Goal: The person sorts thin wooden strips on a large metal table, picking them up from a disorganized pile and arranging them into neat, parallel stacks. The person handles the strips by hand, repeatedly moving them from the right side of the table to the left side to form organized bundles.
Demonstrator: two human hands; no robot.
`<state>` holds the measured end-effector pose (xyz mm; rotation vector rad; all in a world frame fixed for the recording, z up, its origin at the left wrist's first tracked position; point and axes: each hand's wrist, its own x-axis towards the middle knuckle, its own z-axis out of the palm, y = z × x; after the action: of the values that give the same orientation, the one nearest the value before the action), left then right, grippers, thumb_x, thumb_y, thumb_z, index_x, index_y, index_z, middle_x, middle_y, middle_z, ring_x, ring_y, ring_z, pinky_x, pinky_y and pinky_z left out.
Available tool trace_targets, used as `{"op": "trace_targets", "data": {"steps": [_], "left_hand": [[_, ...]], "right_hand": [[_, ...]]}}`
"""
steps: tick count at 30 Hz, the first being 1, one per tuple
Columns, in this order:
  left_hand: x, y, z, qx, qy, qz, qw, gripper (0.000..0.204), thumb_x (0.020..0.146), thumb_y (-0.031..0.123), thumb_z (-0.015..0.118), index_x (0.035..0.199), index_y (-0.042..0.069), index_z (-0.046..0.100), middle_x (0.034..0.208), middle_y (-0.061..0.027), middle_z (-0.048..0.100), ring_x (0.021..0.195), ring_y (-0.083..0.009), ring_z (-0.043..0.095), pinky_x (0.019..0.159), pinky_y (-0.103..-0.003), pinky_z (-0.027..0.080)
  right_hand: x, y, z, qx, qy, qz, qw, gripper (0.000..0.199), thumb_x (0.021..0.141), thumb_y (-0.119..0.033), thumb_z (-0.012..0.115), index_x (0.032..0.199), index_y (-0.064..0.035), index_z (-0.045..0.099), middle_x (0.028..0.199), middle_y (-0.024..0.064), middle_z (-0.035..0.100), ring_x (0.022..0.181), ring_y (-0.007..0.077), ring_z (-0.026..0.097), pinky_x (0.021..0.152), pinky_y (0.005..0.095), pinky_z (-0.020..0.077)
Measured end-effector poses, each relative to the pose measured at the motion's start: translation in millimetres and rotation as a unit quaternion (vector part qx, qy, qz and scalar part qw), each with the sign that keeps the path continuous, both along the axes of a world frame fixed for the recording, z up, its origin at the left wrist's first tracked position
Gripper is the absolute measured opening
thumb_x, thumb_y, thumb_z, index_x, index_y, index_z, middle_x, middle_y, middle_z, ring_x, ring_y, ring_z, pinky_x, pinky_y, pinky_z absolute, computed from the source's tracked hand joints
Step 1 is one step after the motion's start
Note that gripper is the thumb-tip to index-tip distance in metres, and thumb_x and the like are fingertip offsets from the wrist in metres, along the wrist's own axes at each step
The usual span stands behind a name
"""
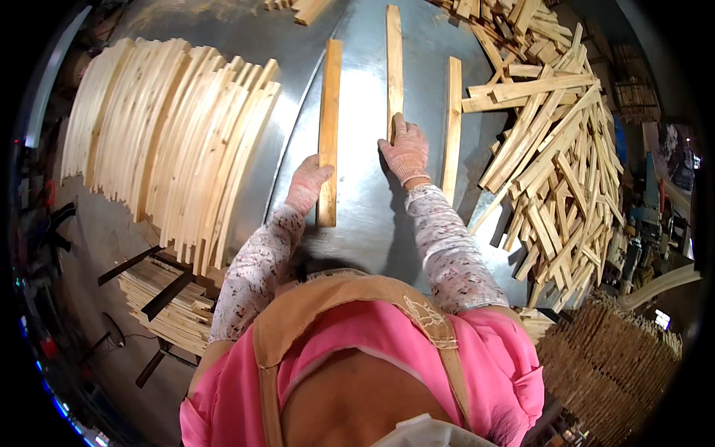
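My left hand (310, 181), in a pale pink work glove, is closed around the lower part of a wooden strip (328, 127) that points away from me. My right hand (407, 151), gloved alike, grips the near end of a second, paler wooden strip (395, 63), which reaches toward the far side. Its fingers lie over that end and partly hide it. A third wooden strip (452, 123) lies on the metal table (361, 194) just right of my right hand, apart from it. Patterned sleeves cover both forearms.
A neat row of long wooden strips (160, 123) lines the left side, partly over dark metal bars (167, 294). On the right a loose heap of strips (558, 194) covers the table's edge. More short pieces (309, 9) lie at the far edge. A stacked wood pile (607, 365) stands lower right.
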<state>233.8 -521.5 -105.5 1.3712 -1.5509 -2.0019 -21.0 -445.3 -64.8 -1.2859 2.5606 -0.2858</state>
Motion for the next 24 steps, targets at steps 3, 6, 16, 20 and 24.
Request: {"op": "trace_targets", "data": {"steps": [3, 6, 16, 20, 24], "left_hand": [[34, 6, 58, -0.106, -0.113, -0.039, 0.987, 0.052, 0.096, 0.028, 0.070, 0.135, -0.005, 0.063, 0.128, -0.0171, 0.070, 0.116, -0.0311, 0.065, 0.105, -0.038, 0.049], [110, 25, 44, -0.323, -0.292, -0.031, 0.900, 0.044, 0.095, 0.027, 0.069, 0.133, 0.004, 0.068, 0.138, -0.0229, 0.065, 0.124, -0.0397, 0.061, 0.110, -0.048, 0.046], [214, 11, 25, -0.446, -0.488, -0.099, 0.744, 0.073, 0.093, 0.031, 0.069, 0.160, 0.018, 0.045, 0.154, -0.0165, 0.049, 0.143, -0.0345, 0.045, 0.122, -0.052, 0.031], [204, 10, 33, -0.490, -0.452, -0.088, 0.740, 0.076, 0.089, 0.030, 0.072, 0.159, 0.012, 0.046, 0.154, -0.0193, 0.049, 0.142, -0.0373, 0.046, 0.122, -0.052, 0.031], [180, 29, 14, -0.591, -0.322, -0.112, 0.731, 0.067, 0.088, 0.030, 0.073, 0.149, 0.009, 0.056, 0.149, -0.0215, 0.054, 0.137, -0.0400, 0.050, 0.120, -0.052, 0.034]], "right_hand": [[13, 0, -8, -0.015, -0.045, -0.105, 0.993, 0.076, 0.089, -0.031, 0.073, 0.156, -0.0083, 0.047, 0.134, 0.0268, 0.063, 0.123, 0.0459, 0.062, 0.106, 0.0484, 0.0513], [42, 24, 4, -0.044, -0.059, -0.159, 0.985, 0.070, 0.087, -0.026, 0.074, 0.148, -0.0026, 0.051, 0.122, 0.0276, 0.067, 0.116, 0.0419, 0.066, 0.101, 0.0490, 0.0539], [116, 134, 8, -0.072, -0.379, -0.198, 0.901, 0.058, 0.095, -0.039, 0.068, 0.132, 0.0063, 0.066, 0.112, 0.0234, 0.074, 0.096, 0.0280, 0.073, 0.086, 0.0374, 0.0563], [135, 164, 6, -0.209, -0.638, -0.313, 0.671, 0.057, 0.110, -0.038, 0.050, 0.152, 0.0001, 0.048, 0.112, 0.0172, 0.072, 0.085, 0.0266, 0.071, 0.073, 0.0395, 0.0609], [137, 193, 40, -0.282, -0.721, -0.308, 0.553, 0.047, 0.117, -0.034, 0.033, 0.153, -0.0060, 0.043, 0.111, 0.0173, 0.072, 0.076, 0.0279, 0.070, 0.061, 0.0385, 0.0630]]}}
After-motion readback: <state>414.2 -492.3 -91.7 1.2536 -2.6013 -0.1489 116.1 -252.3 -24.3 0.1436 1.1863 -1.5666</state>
